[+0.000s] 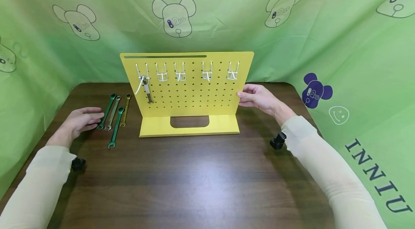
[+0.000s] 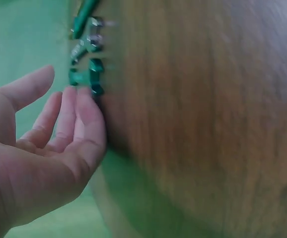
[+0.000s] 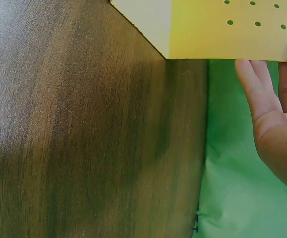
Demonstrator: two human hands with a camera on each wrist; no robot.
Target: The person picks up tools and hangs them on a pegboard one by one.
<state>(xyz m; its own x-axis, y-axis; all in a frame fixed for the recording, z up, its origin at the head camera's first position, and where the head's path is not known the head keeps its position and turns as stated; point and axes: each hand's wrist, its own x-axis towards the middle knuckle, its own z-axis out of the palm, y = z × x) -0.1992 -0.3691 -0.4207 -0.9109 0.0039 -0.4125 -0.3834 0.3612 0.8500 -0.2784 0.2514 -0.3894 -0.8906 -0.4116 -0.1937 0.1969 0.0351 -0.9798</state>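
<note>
My left hand (image 1: pixel 81 122) is beside the leftmost green combination wrench (image 1: pixel 106 113), its fingers stretched toward it. In the left wrist view, the fingertips are right at that wrench's open end (image 2: pixel 96 77), with the thumb held apart. Near it lie a silver wrench (image 1: pixel 112 113), a gold wrench (image 1: pixel 125 111) and a second green wrench (image 1: pixel 116 128) set closer to me. My right hand (image 1: pixel 259 98) grips the right edge of a yellow pegboard (image 1: pixel 194 112), thumb on the front and fingers behind. A slim dark-and-silver tool (image 1: pixel 147 90) hangs from the leftmost hook.
Several white wire hooks (image 1: pixel 206 71) line the upper pegboard. Its bent base (image 1: pixel 155 126) stands on the brown wooden table (image 1: pixel 194 171). A green printed curtain (image 1: pixel 214 16) hangs close behind the table and along both sides.
</note>
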